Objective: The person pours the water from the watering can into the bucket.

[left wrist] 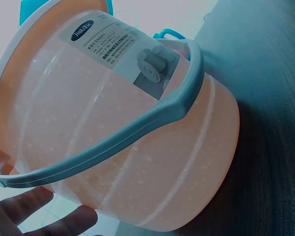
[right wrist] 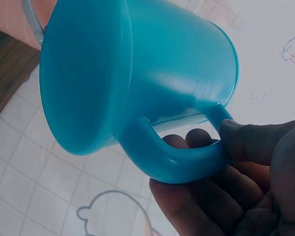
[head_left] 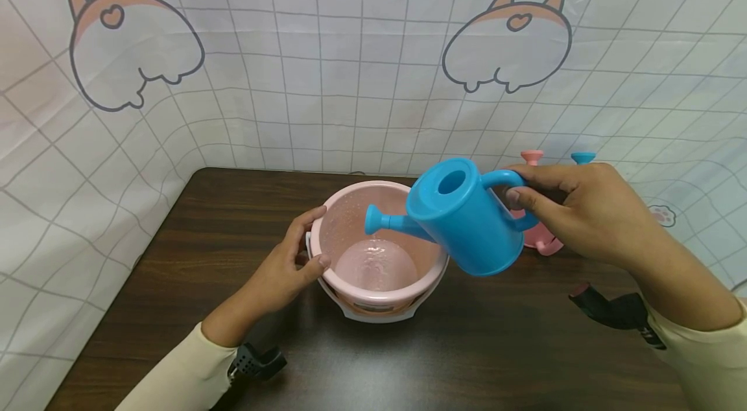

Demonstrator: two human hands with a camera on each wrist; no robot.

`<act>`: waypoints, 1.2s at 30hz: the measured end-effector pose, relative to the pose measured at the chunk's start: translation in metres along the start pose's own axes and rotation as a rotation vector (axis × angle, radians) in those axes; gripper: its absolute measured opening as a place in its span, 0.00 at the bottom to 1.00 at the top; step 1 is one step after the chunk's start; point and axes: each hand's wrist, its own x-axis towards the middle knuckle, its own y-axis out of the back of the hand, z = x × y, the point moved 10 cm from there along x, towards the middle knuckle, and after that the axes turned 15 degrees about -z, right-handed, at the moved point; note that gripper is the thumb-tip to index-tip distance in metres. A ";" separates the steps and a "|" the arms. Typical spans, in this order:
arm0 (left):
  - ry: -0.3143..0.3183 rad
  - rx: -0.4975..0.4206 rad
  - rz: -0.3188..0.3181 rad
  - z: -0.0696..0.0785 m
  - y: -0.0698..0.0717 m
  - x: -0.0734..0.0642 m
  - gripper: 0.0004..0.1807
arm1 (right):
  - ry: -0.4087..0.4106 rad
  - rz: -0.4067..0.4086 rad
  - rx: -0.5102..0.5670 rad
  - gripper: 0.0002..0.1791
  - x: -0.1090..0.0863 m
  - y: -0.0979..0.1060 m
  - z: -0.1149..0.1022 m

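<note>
My right hand (head_left: 589,210) grips the handle of a blue watering can (head_left: 467,216), with the thumb over the handle and the fingers curled round it, as the right wrist view also shows. The can is tilted left, and its spout reaches over the mouth of a pink bucket (head_left: 382,297). Ripples mark the water (head_left: 376,266) in the bucket, below the spout, and droplets dot the inner wall. At the bucket's left rim, my left hand (head_left: 280,268) holds on, its thumb and fingers at the edge. A pale bucket handle (left wrist: 113,145) hangs down against the outer wall.
Behind my right hand stand pink and blue things, partly hidden, with a pink sprinkler head (head_left: 532,156) and a blue one (head_left: 583,157) showing. The dark wooden table (head_left: 222,229) meets a white gridded curtain (head_left: 327,74) at the back and left.
</note>
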 end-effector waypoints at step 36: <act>0.020 0.007 -0.009 -0.002 -0.001 0.000 0.41 | 0.005 0.015 -0.055 0.14 0.000 -0.001 -0.004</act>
